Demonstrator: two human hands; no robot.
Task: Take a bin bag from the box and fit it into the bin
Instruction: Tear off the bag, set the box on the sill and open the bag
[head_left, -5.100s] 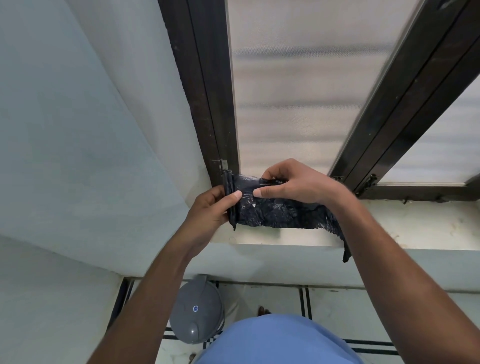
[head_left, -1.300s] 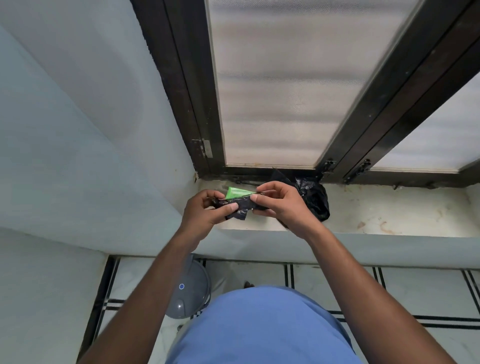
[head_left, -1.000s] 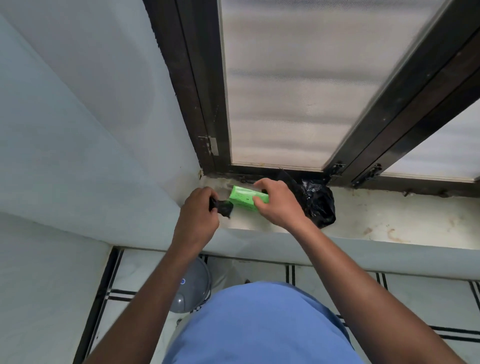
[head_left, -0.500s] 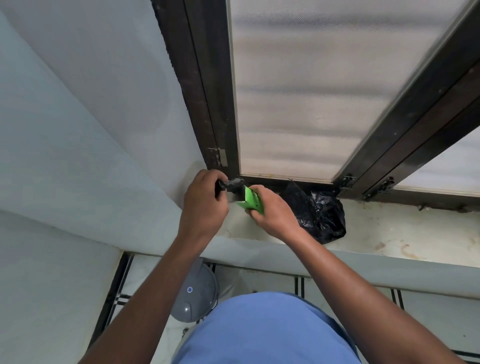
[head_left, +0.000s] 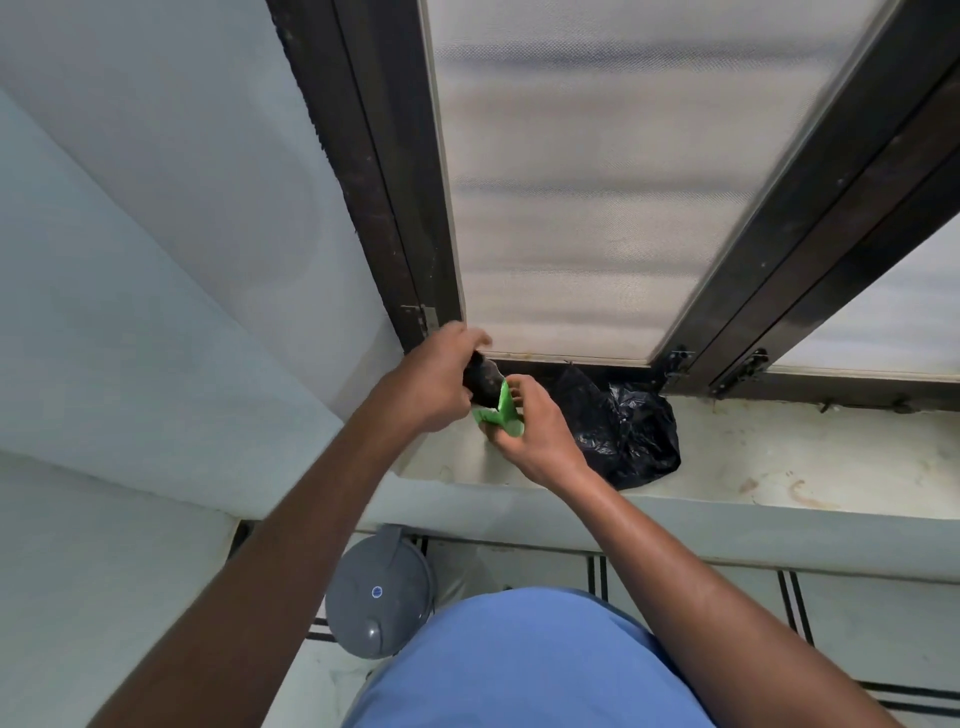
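Observation:
My right hand (head_left: 535, 434) grips a small green box (head_left: 501, 410) above the left end of the window sill (head_left: 779, 467). My left hand (head_left: 436, 382) holds a black roll of bin bags (head_left: 480, 382) right at the box's open end; how far it sits inside is hidden by my fingers. A loose crumpled black bin bag (head_left: 628, 436) lies on the sill just behind my right hand. Down on the floor, below the sill, stands a grey bin (head_left: 376, 595) with its lid closed.
A dark window frame (head_left: 410, 208) with frosted panes rises straight behind the sill. Pale walls close in on the left. The floor is light tile with dark stripes (head_left: 789, 603). My blue shirt (head_left: 519, 665) fills the bottom middle.
Five seconds ago both hands held an unrolled black bag in the air. Since then that bag has come to lie on the sill, and my hands have brought the roll and green box together.

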